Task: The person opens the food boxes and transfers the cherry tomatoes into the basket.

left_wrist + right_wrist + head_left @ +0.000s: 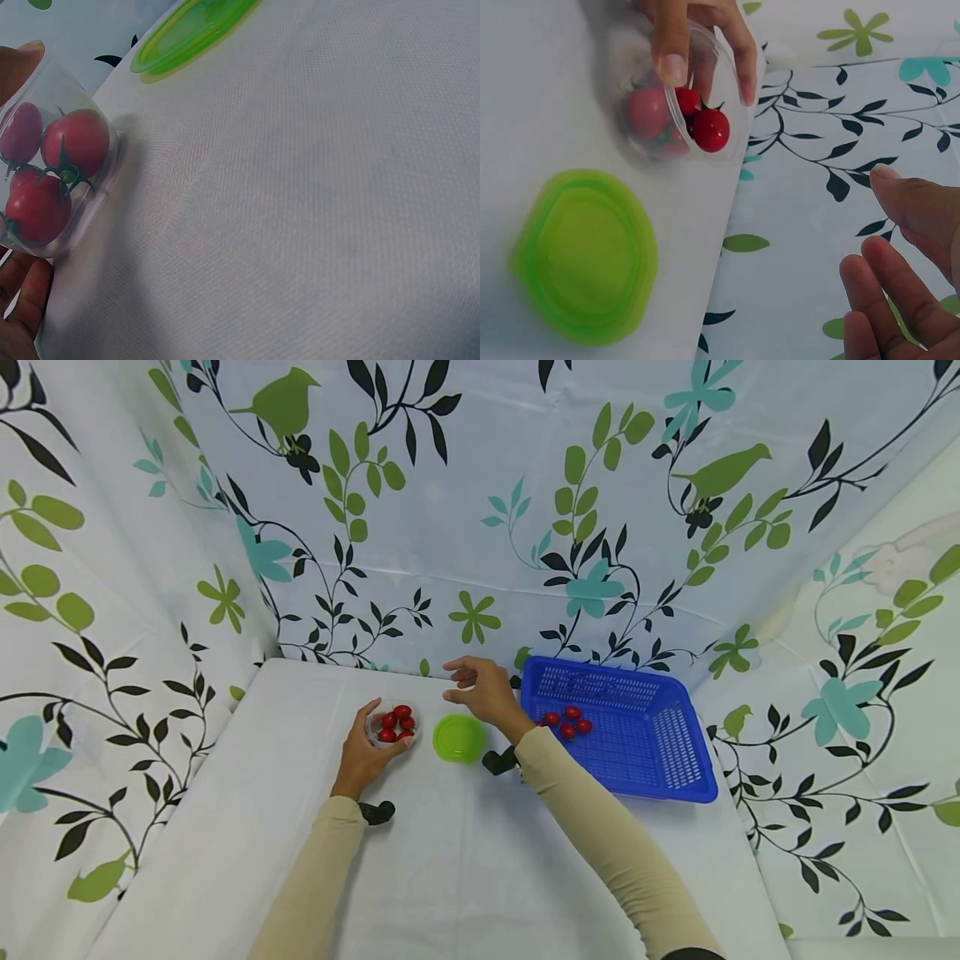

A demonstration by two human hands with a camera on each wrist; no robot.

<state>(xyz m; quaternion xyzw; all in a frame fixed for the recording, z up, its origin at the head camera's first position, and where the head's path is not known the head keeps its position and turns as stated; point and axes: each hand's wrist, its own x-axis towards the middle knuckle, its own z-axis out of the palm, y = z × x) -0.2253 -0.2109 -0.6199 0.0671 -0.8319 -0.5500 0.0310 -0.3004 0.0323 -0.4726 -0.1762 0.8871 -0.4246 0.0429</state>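
The head view is evenly lit; soft shadow is cast on the table [300, 225], lower left in the left wrist view.

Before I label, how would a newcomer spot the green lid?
On the white table, head view, find the blue basket at right and the clear cup of red tomatoes in the left hand. The green lid lies in the gap between them, nearer the cup. Unlike both, it is bright green, shallow and without tomatoes.

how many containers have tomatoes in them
2: the clear cup held by the left hand, and the blue basket to the right of the green lid. No others show.
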